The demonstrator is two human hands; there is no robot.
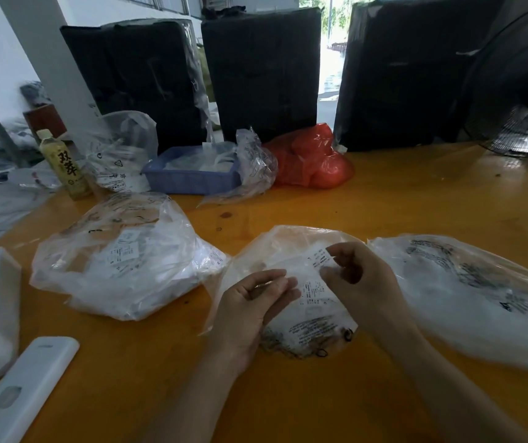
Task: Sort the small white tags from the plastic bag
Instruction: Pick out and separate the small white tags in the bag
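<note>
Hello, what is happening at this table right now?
A person is working through small white tags over a clear plastic bag on the orange table. The right hand pinches a printed tag, and the left hand holds others beside it. Two fuller bags lie at either side, and a blue tray stands behind.

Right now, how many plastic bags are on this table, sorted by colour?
Clear plastic bags: 5 — far left, beside the tray, left with tags, under the hands, right
Red plastic bag: 1
Total: 6
</note>
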